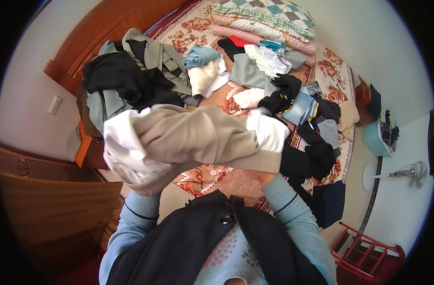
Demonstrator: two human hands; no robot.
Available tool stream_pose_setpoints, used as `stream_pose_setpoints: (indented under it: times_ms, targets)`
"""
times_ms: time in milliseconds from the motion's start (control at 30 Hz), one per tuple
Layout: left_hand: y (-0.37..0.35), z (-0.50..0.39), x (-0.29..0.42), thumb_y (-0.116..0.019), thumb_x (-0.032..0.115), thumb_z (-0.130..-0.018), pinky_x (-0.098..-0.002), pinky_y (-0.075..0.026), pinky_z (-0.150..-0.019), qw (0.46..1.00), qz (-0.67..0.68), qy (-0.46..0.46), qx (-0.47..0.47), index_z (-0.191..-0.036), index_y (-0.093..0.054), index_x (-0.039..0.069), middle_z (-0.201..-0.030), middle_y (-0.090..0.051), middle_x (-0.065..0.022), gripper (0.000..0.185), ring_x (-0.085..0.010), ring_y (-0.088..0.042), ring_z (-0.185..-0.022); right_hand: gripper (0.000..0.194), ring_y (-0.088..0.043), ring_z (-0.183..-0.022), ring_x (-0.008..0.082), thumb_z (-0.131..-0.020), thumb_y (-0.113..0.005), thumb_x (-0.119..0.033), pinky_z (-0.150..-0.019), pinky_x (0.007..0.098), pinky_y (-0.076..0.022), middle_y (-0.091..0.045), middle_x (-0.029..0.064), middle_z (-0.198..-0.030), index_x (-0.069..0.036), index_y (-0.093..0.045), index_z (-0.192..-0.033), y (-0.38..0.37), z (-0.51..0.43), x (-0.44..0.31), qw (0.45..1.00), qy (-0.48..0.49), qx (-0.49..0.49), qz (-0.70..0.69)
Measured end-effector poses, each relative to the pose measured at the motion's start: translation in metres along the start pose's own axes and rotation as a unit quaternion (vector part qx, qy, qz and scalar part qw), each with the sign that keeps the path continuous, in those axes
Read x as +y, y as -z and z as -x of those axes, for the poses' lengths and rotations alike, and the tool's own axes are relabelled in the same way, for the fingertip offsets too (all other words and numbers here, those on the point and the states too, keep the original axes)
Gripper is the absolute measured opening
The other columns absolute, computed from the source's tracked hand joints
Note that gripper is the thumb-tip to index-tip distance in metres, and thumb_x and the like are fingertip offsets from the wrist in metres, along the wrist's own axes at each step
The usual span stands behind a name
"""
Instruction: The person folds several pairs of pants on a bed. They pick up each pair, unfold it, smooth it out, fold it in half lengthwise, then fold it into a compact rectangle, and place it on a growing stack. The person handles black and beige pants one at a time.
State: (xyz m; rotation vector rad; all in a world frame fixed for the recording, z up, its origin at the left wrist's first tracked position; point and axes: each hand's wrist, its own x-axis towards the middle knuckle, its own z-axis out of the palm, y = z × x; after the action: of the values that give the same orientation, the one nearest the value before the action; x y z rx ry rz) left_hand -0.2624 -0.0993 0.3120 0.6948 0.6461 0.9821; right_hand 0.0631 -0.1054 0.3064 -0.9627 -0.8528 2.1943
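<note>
A beige garment with white lining and a ribbed band is stretched between my hands above the bed. My right hand grips the band from below at its right end; the fingers are mostly covered by the cloth. My left hand is hidden inside or behind the left end of the garment, and only its blue sleeve shows. Beyond the garment lie a heap of black and grey-green clothes, a folded light blue garment on cream cloth, and a grey garment.
The bed's floral cover carries several clothes piles, with folded quilts at the far end. A wooden headboard stands left, a wooden cabinet door lower left. Right are a white fan and a red metal frame.
</note>
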Motion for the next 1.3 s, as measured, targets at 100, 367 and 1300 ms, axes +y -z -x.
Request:
stream_pose_setpoints:
  times_ms: [100, 367, 1300]
  targets:
    - [-0.023, 0.004, 0.017, -0.061, 0.039, -0.09, -0.0413, -0.044, -0.104, 0.999, 0.001, -0.042, -0.031, -0.142, -0.037, 0.006, -0.133, -0.053, -0.0117, 0.066, -0.0251, -0.054, -0.12, 0.046, -0.061, -0.108, 0.0211, -0.079, -0.08, -0.02, -0.091, 0.031, -0.05, -0.063, 0.0133, -0.115, 0.001, -0.059, -0.115, -0.031, 0.018, 0.015, 0.993, -0.002, -0.076, 0.094]
    - [-0.094, -0.054, -0.016, -0.056, 0.05, -0.092, -0.0415, -0.042, -0.105, 0.972, 0.164, -0.053, -0.159, -0.144, -0.033, 0.004, -0.135, -0.05, -0.0147, 0.074, -0.027, -0.052, -0.121, 0.06, -0.06, -0.097, 0.0177, -0.072, -0.085, -0.017, -0.089, 0.0343, -0.0478, -0.06, 0.0071, -0.105, -0.005, -0.054, -0.121, -0.066, 0.076, -0.019, 0.83, 0.377, 0.169, 0.374]
    - [-0.187, -0.084, 0.032, -0.065, 0.026, -0.091, -0.0385, -0.026, -0.114, 0.899, -0.326, -0.191, -0.222, -0.148, -0.033, 0.006, -0.146, -0.041, -0.0135, 0.068, -0.022, -0.035, -0.137, 0.034, -0.061, -0.098, 0.012, -0.09, -0.063, -0.011, -0.088, 0.0302, -0.0487, -0.067, 0.0068, -0.11, 0.002, -0.059, -0.121, -0.049, 0.103, -0.118, 0.903, 0.232, 0.099, 0.347]
